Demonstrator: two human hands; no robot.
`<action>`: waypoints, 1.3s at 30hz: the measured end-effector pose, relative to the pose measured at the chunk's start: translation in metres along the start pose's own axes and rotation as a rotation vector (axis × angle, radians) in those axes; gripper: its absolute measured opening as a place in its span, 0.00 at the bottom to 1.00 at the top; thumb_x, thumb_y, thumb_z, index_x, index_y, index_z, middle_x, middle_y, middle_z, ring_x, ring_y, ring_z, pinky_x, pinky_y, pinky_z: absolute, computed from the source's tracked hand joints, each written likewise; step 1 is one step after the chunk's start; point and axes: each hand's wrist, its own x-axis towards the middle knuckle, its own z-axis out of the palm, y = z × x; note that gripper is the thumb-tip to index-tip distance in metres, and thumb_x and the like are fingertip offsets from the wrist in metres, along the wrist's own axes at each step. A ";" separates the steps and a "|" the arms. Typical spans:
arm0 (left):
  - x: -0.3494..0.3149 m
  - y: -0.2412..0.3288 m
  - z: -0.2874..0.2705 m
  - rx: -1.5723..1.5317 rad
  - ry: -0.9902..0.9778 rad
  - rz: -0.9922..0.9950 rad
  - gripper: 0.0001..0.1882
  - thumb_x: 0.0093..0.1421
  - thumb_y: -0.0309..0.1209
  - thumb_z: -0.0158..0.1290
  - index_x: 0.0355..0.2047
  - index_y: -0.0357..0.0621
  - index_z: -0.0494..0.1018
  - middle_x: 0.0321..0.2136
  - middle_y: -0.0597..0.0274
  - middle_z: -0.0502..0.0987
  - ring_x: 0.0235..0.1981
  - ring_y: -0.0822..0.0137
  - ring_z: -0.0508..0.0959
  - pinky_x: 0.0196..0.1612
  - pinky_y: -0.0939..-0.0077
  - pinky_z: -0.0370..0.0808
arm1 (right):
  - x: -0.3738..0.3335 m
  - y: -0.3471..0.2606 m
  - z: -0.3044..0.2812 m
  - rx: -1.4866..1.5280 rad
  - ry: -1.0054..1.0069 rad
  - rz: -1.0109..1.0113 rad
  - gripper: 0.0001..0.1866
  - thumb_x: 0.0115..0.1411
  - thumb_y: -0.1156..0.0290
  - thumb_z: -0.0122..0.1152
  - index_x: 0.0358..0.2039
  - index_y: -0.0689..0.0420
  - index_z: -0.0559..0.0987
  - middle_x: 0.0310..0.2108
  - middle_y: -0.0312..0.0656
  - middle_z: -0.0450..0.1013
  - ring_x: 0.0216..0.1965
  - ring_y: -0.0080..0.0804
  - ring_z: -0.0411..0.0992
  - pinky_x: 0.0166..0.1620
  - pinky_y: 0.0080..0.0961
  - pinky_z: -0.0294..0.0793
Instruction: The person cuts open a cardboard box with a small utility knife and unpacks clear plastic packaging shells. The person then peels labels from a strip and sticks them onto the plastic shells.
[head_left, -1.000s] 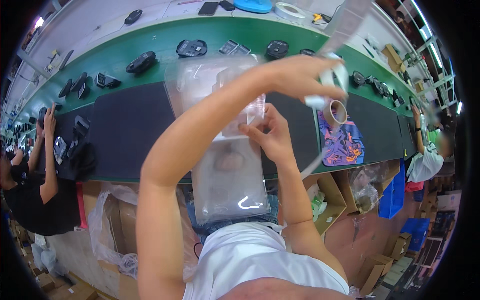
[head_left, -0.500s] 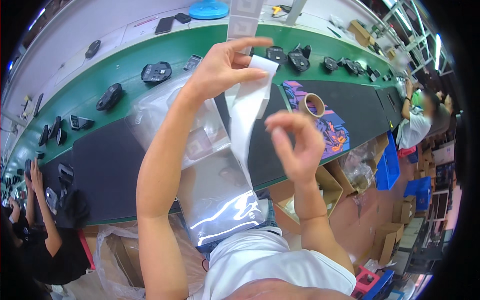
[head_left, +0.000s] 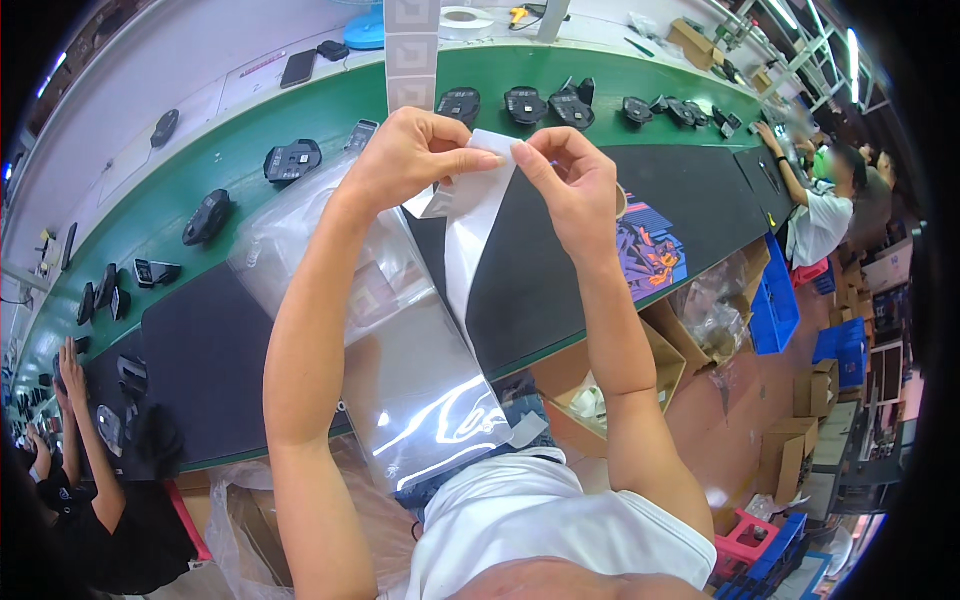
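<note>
A white label strip [head_left: 470, 235] hangs in a long twisted tail over the black work mat [head_left: 530, 290]. My left hand [head_left: 415, 158] pinches it near its top between thumb and forefinger. At the strip's upper right corner, my right hand [head_left: 575, 185] has thumb and forefinger closed on the edge. Behind my left hand rises a band of square grey labels [head_left: 411, 60]; whether it joins the white tail is hidden. Below my hands lie clear plastic bags [head_left: 300, 235] and a glossy clear sleeve [head_left: 420, 385], which reaches over the mat's front edge towards my lap.
Several black computer mice [head_left: 293, 160] lie along the green bench [head_left: 340, 110]. A tape roll [head_left: 621, 203] is mostly hidden behind my right hand, beside a colourful printed piece [head_left: 650, 250]. Cardboard boxes [head_left: 570, 375] and a blue bin [head_left: 772, 300] stand below. People work at both sides.
My right hand has moved up and left and closed on the strip's upper corner. My left hand keeps its pinch. The whole view has shifted slightly.
</note>
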 end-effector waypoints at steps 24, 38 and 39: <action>-0.031 -0.127 -0.068 -0.032 -0.084 0.060 0.37 0.66 0.60 0.42 0.51 0.34 0.75 0.40 0.57 0.78 0.32 0.69 0.81 0.32 0.77 0.75 | -0.123 0.038 0.135 0.042 -0.297 0.111 0.05 0.55 0.80 0.67 0.29 0.65 0.77 0.26 0.33 0.69 0.24 0.13 0.64 0.27 0.11 0.62; -0.081 -0.159 -0.101 -0.127 -0.077 0.233 0.43 0.64 0.64 0.41 0.40 0.25 0.76 0.29 0.51 0.79 0.28 0.63 0.81 0.31 0.74 0.76 | -0.155 0.103 0.206 -0.389 -0.601 0.351 0.07 0.50 0.73 0.71 0.26 0.62 0.81 0.12 0.28 0.53 0.16 0.16 0.52 0.20 0.20 0.50; -0.076 -0.164 -0.100 -0.130 -0.074 0.228 0.43 0.64 0.64 0.41 0.40 0.25 0.76 0.29 0.51 0.79 0.28 0.63 0.81 0.31 0.74 0.76 | -0.153 0.103 0.206 -0.378 -0.620 0.371 0.07 0.50 0.72 0.71 0.25 0.61 0.81 0.12 0.27 0.52 0.16 0.16 0.52 0.20 0.20 0.51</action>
